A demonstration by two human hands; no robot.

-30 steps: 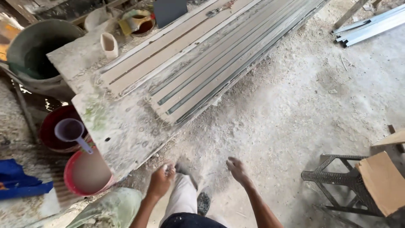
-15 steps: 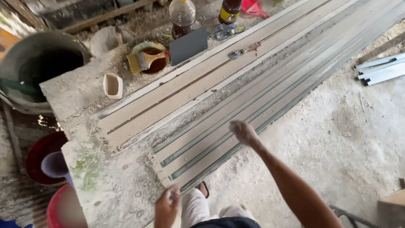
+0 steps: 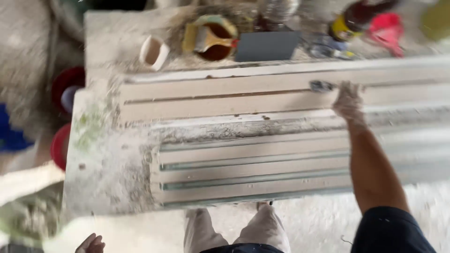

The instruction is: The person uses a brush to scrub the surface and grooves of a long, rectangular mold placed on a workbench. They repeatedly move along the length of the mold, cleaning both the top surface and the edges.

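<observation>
Right hand point(image 3: 348, 100), which half a second ago hovered mid-bench, now reaches a small grey tool point(image 3: 321, 85) on the far moulding strip point(image 3: 225, 89); I cannot tell whether it grips. Left hand point(image 3: 90, 243) hangs low, loosely curled, holding nothing.

Matt dusty moulded panels point(image 3: 281, 136), rough powdery table point(image 3: 103, 168), glossy plastic bottle point(image 3: 356, 18)
</observation>
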